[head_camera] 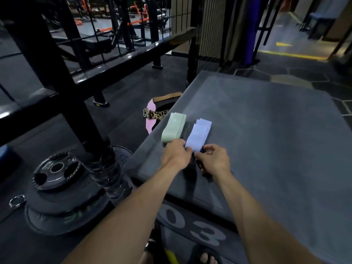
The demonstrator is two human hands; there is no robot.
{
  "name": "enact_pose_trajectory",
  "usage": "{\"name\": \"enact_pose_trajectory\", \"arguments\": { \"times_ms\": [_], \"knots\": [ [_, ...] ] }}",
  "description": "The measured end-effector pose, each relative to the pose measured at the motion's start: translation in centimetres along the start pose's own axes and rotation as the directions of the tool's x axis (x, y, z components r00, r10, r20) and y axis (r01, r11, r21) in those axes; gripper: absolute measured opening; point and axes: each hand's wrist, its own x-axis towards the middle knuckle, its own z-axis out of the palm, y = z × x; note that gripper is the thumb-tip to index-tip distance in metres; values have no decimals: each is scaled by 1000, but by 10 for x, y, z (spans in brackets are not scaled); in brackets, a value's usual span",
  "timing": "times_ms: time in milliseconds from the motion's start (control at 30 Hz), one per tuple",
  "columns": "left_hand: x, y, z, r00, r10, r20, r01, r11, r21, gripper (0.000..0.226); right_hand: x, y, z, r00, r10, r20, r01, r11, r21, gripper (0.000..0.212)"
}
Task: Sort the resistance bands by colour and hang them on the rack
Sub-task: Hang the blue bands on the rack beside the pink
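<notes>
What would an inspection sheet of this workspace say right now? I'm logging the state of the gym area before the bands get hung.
Surface: grey padded box marked 03 on its front; bands lie near its left edge.
Job's things: green bands and lilac bands in two separate piles, side by side; none hung.
Clutter: leopard-print belt and pink item on the floor beside the box; weight plates stacked at left.
Grippers: left hand and right hand both pinch the near end of the lilac pile.
Cables: nothing seen.
Surroundings: black steel frame, gym machines behind a mesh fence.
</notes>
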Motion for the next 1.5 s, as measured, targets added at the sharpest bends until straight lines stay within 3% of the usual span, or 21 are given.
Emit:
{"name": "enact_pose_trajectory", "arguments": {
  "times_ms": [133, 233, 367, 500, 767, 933, 1167, 1333, 1500],
  "knots": [
    [-1, -1, -1, 1000, 0, 3, 0, 997, -73, 8, 1, 1, 2, 1000, 0, -9, 0, 1000, -12, 24],
    [-4, -1, -2, 1000, 4, 19, -2, 990, -142, 16, 1, 1, 3, 1000, -4, -20, 4, 1000, -3, 21],
    [-7, 3, -1, 999, -42, 3, 42, 960, -277, 7, 3, 4, 3, 1000, 13, -17, -12, 1000, 21, 18],
    [-11, 7, -2, 996, -90, 18, 90, 929, -358, 14, 3, 5, 2, 1000, 8, 3, -9, 990, 138, 14],
    [-31, 20, -28, 990, -61, 124, 110, 892, -438, 27, -17, -15, -24, 963, -269, -18, 268, 946, 182, 9],
    [-71, 42, -69, 987, 5, 159, 92, 796, -599, 27, -50, -40, -53, 915, -402, -4, 395, 896, 203, 11],
    [-155, 45, -144, 999, 9, 36, 22, 642, -766, 28, -136, -105, -72, 856, -494, 151, 466, 865, 184, 14],
    [-219, 27, -180, 997, -51, -63, -27, 522, -852, 24, -200, -128, -51, 862, -438, 256, 385, 893, 233, 23],
    [-272, -5, -208, 997, -55, -46, -18, 422, -906, 33, -253, -154, -32, 754, -490, 437, 479, 866, 144, 16]
  ]
}}
